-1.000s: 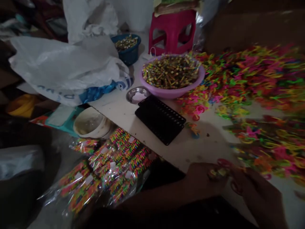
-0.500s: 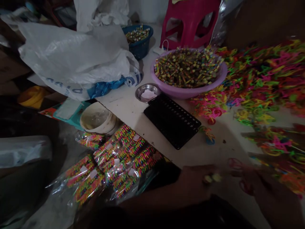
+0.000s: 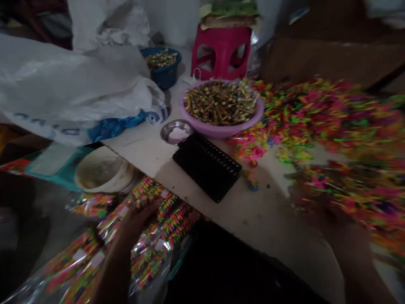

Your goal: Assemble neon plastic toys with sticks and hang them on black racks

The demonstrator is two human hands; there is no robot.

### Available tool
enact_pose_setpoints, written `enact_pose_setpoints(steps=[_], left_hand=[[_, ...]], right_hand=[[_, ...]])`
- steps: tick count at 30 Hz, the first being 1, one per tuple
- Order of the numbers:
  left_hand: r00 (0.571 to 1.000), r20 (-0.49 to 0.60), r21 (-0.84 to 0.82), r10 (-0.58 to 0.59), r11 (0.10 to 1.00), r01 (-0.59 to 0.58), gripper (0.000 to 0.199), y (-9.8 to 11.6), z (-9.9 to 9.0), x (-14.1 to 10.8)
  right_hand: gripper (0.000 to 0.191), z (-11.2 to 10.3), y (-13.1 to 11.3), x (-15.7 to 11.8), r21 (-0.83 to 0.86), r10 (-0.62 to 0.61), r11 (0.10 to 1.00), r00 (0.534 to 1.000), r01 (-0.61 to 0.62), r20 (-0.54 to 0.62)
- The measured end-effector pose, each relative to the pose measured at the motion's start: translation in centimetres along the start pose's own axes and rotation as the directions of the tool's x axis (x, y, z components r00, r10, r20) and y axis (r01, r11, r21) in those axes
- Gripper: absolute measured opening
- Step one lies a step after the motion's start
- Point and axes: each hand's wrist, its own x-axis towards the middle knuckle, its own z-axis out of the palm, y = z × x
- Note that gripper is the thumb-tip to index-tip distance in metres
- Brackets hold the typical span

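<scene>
My left hand (image 3: pixel 142 215) is closed around a few short yellowish pieces (image 3: pixel 144 202), whose kind blur hides. It is past the table's left edge, over clear bags (image 3: pixel 177 221) of bright multicoloured pieces. My right hand (image 3: pixel 325 219) lies at the near edge of the pile of colourful plastic pieces (image 3: pixel 316 109); motion smears its fingers. Between the hands, on the pale table (image 3: pixel 253 219), rests a black tray (image 3: pixel 205 169) with rows of holes along one side.
A purple basin (image 3: pixel 218 131) full of short sticks stands behind the tray, beside a metal bowl (image 3: pixel 166 133) of pale powder. Farther back are a blue basin (image 3: pixel 164 78) and a pink stool (image 3: pixel 218 50). A white sack (image 3: pixel 79 88) and a whitish bucket (image 3: pixel 101 171) are left.
My left hand has swung left from the table's front to above the bags, still with the yellowish pieces. My right hand, earlier by red loops, is now at the colourful pile. The view has shifted right.
</scene>
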Motion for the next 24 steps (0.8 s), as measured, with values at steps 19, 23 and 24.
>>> enact_pose_setpoints(steps=[19,23,24], left_hand=[[0.806,0.581,0.171,0.11,0.952,-0.254,0.033,1.4,22.8,-3.8],[0.758,0.645,0.161,0.101,0.951,-0.263,0.035,1.8,24.2,-4.4],[0.746,0.657,0.168,0.112,0.942,-0.289,0.031,2.0,24.6,-4.7]], right_hand=[[0.025,4.0,-7.0,-1.9,0.611,-0.152,0.788,0.941,-0.07,0.303],[0.03,2.2,-5.7,-4.4,0.687,-0.108,0.722,0.965,-0.088,0.238],[0.033,2.0,-5.7,-4.6,0.672,-0.099,0.736,0.971,-0.075,0.216]])
